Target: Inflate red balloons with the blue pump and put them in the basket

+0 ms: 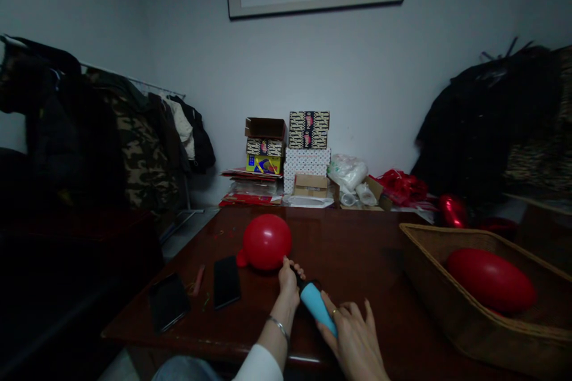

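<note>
A round red balloon [268, 242], partly inflated, sits over the dark table with a small bulge at its left side. My left hand [289, 280] is closed at the balloon's neck, against the black end of a light blue hand pump [318, 308]. What exactly lies between those fingers is hidden. My right hand [353, 333] holds the pump's blue barrel between thumb and index finger, its other fingers stretched out. The pump points away from me, up and to the left, toward the balloon.
On the brown table [348, 250] lie a dark phone [226, 281], a black tablet-like item [168, 302] and a pinkish strip [199, 280]. A wicker basket [429, 274] at right holds a red balloon [491, 280]. Stacked boxes [308, 155] stand beyond; clothes racks flank both sides.
</note>
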The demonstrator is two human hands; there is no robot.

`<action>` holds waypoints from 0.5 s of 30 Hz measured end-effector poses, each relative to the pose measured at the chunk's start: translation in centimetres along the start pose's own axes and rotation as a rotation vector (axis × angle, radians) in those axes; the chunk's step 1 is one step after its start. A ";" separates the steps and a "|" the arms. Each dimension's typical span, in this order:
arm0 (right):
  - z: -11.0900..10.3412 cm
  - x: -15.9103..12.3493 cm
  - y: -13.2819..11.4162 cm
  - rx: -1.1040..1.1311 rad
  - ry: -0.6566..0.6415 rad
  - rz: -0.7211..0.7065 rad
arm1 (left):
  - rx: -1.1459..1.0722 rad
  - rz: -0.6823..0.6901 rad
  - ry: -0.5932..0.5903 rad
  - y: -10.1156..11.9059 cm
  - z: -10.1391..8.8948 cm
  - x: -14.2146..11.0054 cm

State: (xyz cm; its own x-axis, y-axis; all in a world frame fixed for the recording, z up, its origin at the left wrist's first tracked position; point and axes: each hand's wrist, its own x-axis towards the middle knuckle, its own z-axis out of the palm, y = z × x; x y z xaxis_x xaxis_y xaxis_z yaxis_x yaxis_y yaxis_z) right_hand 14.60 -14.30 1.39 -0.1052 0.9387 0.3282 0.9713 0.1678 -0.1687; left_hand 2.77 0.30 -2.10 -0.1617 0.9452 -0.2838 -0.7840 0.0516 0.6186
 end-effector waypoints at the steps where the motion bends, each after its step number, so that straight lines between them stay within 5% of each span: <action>1: 0.0 0.0 0.0 -0.001 -0.001 0.000 | -0.002 -0.001 -0.001 0.0 -0.1 0.1; 9: 0.5 -0.8 0.7 0.025 0.005 -0.013 | 0.008 0.012 -0.015 -0.3 -0.1 0.2; 15: 1.5 -2.8 3.7 0.123 -0.051 -0.054 | -0.028 0.007 -0.002 0.6 -0.5 0.6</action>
State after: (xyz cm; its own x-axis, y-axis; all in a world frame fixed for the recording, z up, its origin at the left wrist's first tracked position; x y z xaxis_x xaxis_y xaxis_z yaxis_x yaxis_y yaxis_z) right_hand 18.15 -15.84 -1.59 -0.1708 0.9409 0.2925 0.9307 0.2516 -0.2657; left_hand 1.91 0.76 -2.33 -0.1663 0.9460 -0.2783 -0.7996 0.0358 0.5995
